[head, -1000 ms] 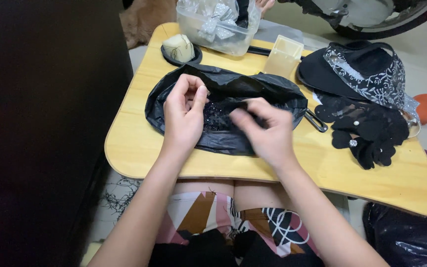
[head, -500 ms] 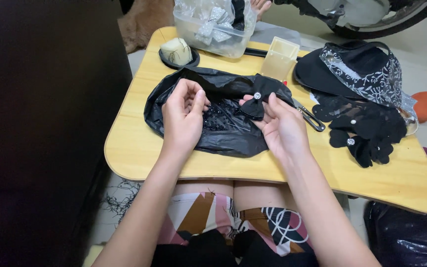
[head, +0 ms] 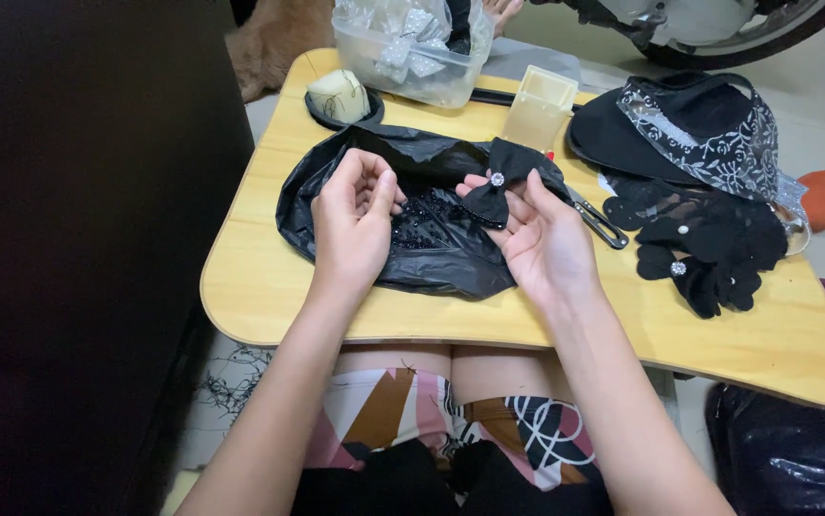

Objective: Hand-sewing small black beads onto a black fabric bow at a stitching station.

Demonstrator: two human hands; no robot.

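My right hand (head: 539,239) lies palm up over a black plastic bag (head: 441,258) and holds a small black fabric bow (head: 497,189) with a shiny stone at its centre between thumb and fingers. My left hand (head: 353,222) hovers palm up just left of it, fingers curled loosely, holding nothing I can see. Small dark beads (head: 422,210) lie on the bag between the two hands. The bag is spread on a light wooden lap table (head: 269,277).
A pile of finished black bows (head: 709,244) lies at the right, beside a black cap with a lace band (head: 690,129). Behind stand a clear plastic tub (head: 412,48), a small translucent box (head: 539,105), a dish with a pale lump (head: 341,96), and pliers (head: 599,222).
My right hand has lifted the bow off the bag and turned palm up, moving right and away. My left hand has opened and turned its palm upward.
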